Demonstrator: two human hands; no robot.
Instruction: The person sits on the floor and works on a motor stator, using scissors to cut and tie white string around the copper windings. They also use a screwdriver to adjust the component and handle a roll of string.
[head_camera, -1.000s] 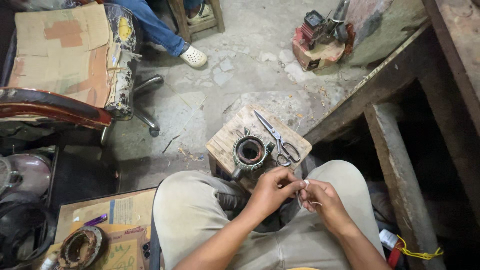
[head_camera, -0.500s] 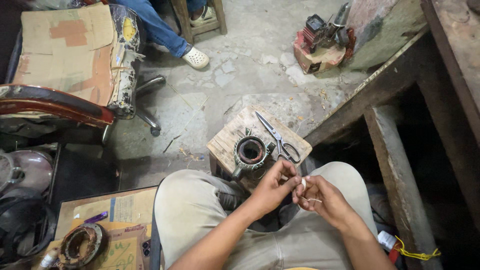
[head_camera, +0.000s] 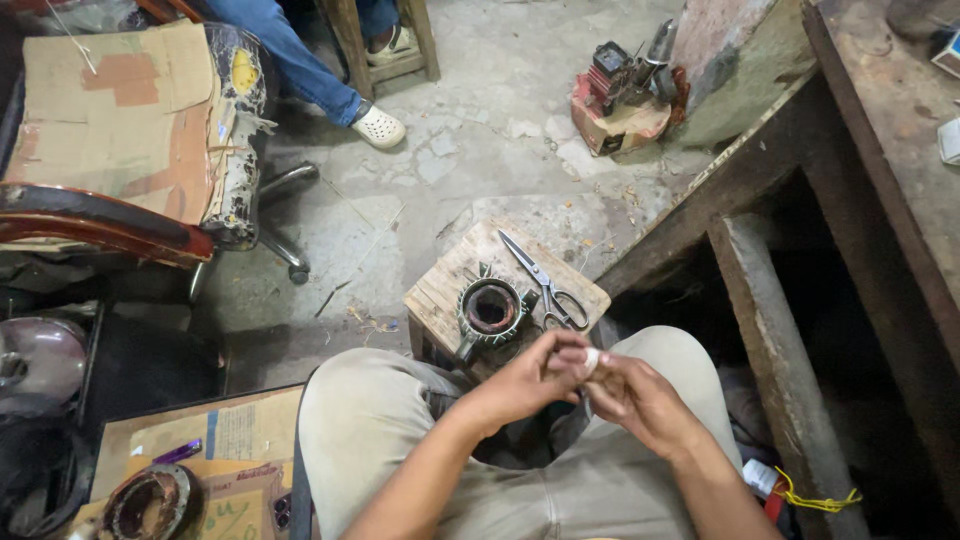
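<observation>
Head view: a seated person works over a small wooden block (head_camera: 440, 295) used as a bench, a ring-shaped motor stator (head_camera: 490, 310) at its near edge, scissors (head_camera: 545, 280) alongside within reach. Left hand (head_camera: 530, 375) and right hand (head_camera: 640, 400) together pinch a small white piece (head_camera: 591, 358) above the lap.

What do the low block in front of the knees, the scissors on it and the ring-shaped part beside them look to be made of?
The block looks like bare, worn wood: pale grain lines and rough edges. The scissors look like plain steel, grey and dull with a slight shine on the blades. The ring-shaped part seems to be metal, dark and rusty inside, with greenish insulation strips around it; its exact material is unclear.
</observation>
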